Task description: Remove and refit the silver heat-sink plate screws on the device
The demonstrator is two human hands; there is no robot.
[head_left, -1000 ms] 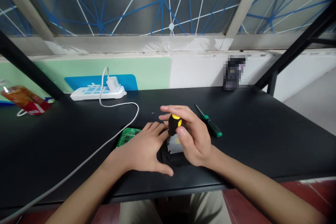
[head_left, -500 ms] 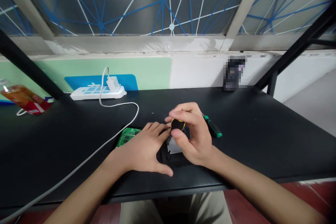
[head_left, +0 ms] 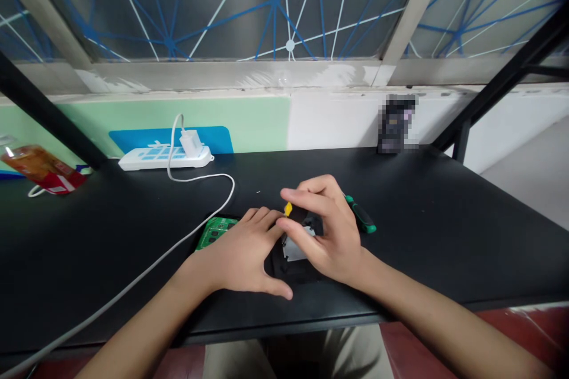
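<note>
The held screwdriver (head_left: 294, 213) is yellow and black, the other screwdriver (head_left: 363, 216) green and black. Bright green with dark patches — the circuit board (head_left: 215, 233); silver-grey, the plate (head_left: 294, 250). The tabletop (head_left: 427, 219) is black, the cable (head_left: 151, 272) white. Blue and white lines criss-cross the grey window (head_left: 231, 6) — the wall (head_left: 262, 121) beneath is pale green and white.

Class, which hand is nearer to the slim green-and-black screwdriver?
The right hand, just left of the screwdriver; the left hand is farther left, partly covering the flat green circuit board.
</note>
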